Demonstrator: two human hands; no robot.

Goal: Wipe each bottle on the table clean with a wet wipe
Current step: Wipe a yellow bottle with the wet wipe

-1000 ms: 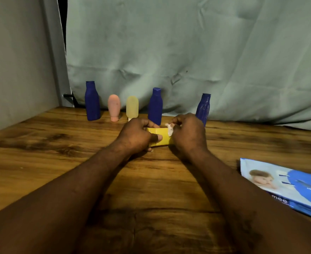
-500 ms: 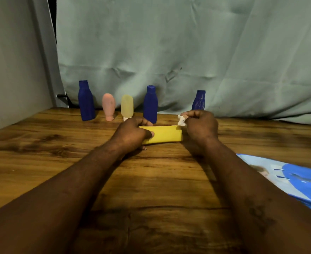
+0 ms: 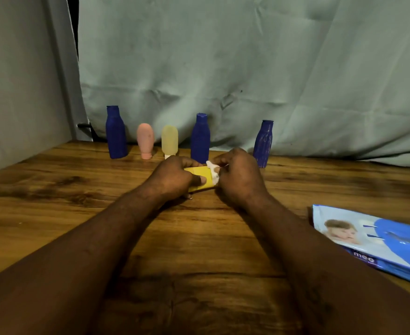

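— Where is the yellow bottle (image 3: 202,177)?
— At the centre of the frame, lying sideways between both hands, low over the table (image 3: 54,201). I cannot tell whether it touches the wood.
— How does the left hand (image 3: 172,176) hold it?
— Its fingers are curled round the bottle's left part, with the thumb across the front face.
— And the right hand (image 3: 239,180)?
— It is just right of the other, fingers bent, pinching a white wipe (image 3: 212,168) against the bottle's right end. Only a crumpled bit of the wipe shows; the rest is under the fingers.
— What about the other bottles?
— Five stand upright in a row behind the hands, before the grey-green cloth (image 3: 247,68). From the left they are the tall blue bottle (image 3: 116,132), the pink bottle (image 3: 145,140), the pale bottle (image 3: 169,140), the mid blue bottle (image 3: 200,137) and the ribbed blue bottle (image 3: 263,143). The pink and pale ones stand cap down.
— Anything else?
— A blue wipe pack (image 3: 378,240) lies flat at the lower right, well apart from the hands.
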